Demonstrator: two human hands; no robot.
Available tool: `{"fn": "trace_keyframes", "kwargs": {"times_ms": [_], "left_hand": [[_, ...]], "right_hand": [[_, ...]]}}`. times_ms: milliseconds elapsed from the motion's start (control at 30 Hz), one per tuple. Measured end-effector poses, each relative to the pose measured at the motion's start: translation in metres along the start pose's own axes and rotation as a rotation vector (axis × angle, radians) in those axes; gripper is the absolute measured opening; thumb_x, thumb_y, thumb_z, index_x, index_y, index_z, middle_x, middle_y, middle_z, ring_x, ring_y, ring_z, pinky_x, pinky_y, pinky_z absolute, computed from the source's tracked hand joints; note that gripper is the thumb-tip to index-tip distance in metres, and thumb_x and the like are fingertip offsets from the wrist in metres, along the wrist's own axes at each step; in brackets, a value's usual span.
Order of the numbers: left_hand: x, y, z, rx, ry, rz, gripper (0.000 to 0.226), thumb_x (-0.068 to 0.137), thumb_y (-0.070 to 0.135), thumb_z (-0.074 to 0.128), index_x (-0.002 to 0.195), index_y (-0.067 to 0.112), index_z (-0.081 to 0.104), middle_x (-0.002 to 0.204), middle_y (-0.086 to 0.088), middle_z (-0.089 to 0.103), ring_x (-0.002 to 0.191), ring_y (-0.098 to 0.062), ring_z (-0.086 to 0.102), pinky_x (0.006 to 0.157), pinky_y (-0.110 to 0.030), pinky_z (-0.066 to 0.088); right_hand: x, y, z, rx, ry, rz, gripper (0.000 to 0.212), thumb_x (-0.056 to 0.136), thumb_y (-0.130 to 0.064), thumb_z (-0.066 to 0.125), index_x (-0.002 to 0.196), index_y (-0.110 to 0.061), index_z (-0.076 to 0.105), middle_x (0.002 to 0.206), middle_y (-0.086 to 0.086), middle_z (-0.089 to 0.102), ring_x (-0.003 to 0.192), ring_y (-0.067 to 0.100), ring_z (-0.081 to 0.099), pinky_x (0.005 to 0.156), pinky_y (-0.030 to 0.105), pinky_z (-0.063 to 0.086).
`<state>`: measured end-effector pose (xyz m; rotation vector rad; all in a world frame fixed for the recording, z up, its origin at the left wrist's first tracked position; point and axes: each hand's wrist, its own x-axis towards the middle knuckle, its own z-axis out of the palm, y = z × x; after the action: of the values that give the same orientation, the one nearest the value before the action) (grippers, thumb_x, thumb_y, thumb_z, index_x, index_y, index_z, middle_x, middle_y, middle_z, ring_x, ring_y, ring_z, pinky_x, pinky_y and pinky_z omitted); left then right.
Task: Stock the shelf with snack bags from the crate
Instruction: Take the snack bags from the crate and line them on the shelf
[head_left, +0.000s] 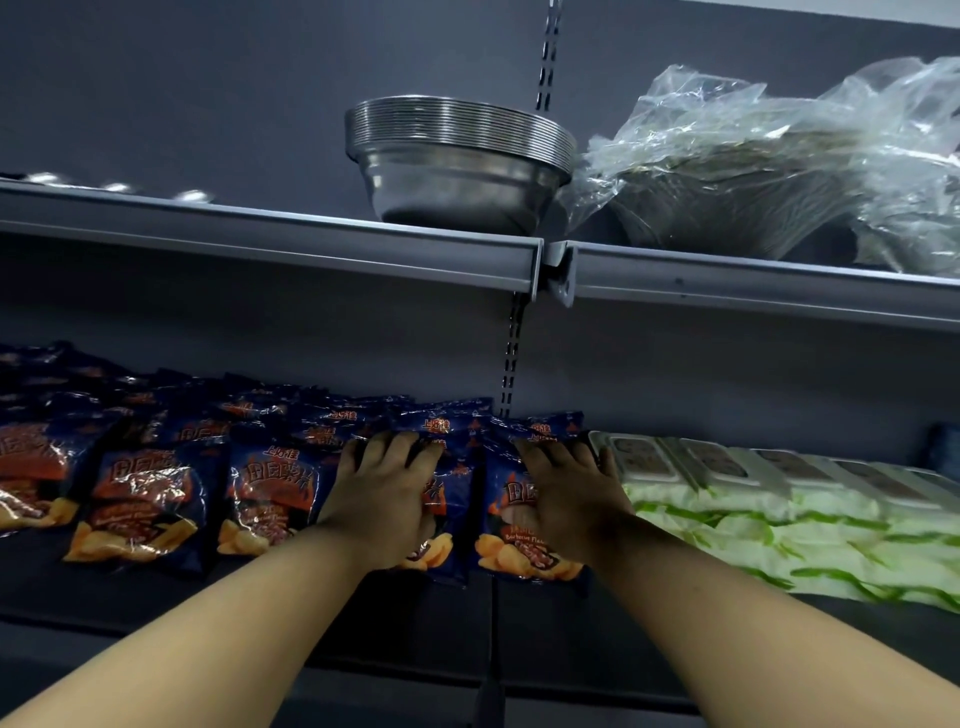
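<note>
Both hands are laid on snack bags on the lower shelf (363, 587), centre of the frame. The left hand (382, 486) lies palm down on one blue snack bag (441, 519), fingers spread over its top edge. The right hand (563, 486) covers the neighbouring bag (514, 535) the same way, its fingers bent over the top edge; whether they pinch the film cannot be determined. The likely purpose is to press these two bags flat and square them with the row of stocked bags (156, 499) running to the lower left, front faces up so the print reads from the aisle.

The crate is not in view (no remaining count can be judged). To the right lie green-and-white packs (779, 530). On the upper shelf (311, 244) stand stacked steel bowls (457, 166) and a plastic-wrapped bundle (753, 171).
</note>
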<state>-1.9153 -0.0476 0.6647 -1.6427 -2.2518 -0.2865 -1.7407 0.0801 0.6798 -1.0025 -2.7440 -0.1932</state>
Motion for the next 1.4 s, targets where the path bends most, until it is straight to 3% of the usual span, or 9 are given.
{"fn": "trace_keyframes", "kwargs": {"times_ms": [333,500,633,800,1000,1400], "left_hand": [[0.0,0.008,-0.004,-0.003,-0.01,-0.021,0.075,0.089,0.046,0.047,0.151,0.026,0.011,0.152,-0.002,0.014,0.14,-0.027,0.009,0.116,-0.052,0.002],[-0.006,0.011,-0.008,-0.011,-0.014,-0.084,0.075,0.089,0.048,0.046,0.151,0.03,0.008,0.151,-0.001,0.013,0.139,-0.026,0.01,0.116,-0.053,0.002],[-0.023,0.01,-0.017,0.005,-0.038,-0.134,0.074,0.09,0.049,0.047,0.15,0.03,0.007,0.15,-0.001,0.011,0.139,-0.028,0.01,0.117,-0.052,0.001],[-0.053,-0.006,-0.041,-0.021,0.043,-0.171,0.075,0.089,0.05,0.05,0.151,0.029,0.012,0.152,-0.001,0.015,0.139,-0.027,0.013,0.117,-0.049,0.003],[-0.12,-0.062,-0.074,0.06,0.131,-0.221,0.068,0.089,0.051,0.047,0.147,0.028,0.021,0.15,-0.003,0.022,0.137,-0.027,0.019,0.116,-0.048,0.01],[-0.304,-0.22,-0.133,0.123,0.02,-0.315,0.065,0.093,0.049,0.043,0.149,0.028,0.017,0.153,-0.002,0.016,0.139,-0.025,0.017,0.116,-0.049,0.009]], "right_hand": [[-0.002,-0.005,-0.003,-0.001,0.09,-0.03,0.082,0.09,-0.067,0.037,0.153,-0.024,0.008,0.155,0.001,0.023,0.142,0.028,0.016,0.116,0.055,0.006],[0.001,-0.016,-0.002,0.02,0.187,-0.065,0.093,0.074,-0.074,0.006,0.152,-0.024,0.018,0.151,0.001,0.032,0.14,0.028,0.022,0.115,0.054,0.013],[-0.004,-0.03,-0.003,0.051,0.235,-0.084,0.076,0.09,-0.067,0.032,0.151,-0.023,0.023,0.151,0.001,0.031,0.14,0.028,0.02,0.116,0.052,0.006],[-0.016,-0.062,-0.019,0.085,0.203,-0.081,0.069,0.094,-0.059,0.034,0.151,-0.024,0.018,0.152,-0.002,0.027,0.14,0.025,0.015,0.117,0.051,0.003],[-0.033,-0.156,-0.042,0.108,0.22,-0.124,0.064,0.094,-0.058,0.037,0.148,-0.025,0.027,0.15,0.0,0.032,0.139,0.028,0.019,0.117,0.053,0.005],[-0.11,-0.39,-0.052,0.14,0.209,-0.195,0.06,0.096,-0.058,0.035,0.147,-0.026,0.029,0.148,-0.003,0.034,0.139,0.025,0.021,0.115,0.053,0.009]]}}
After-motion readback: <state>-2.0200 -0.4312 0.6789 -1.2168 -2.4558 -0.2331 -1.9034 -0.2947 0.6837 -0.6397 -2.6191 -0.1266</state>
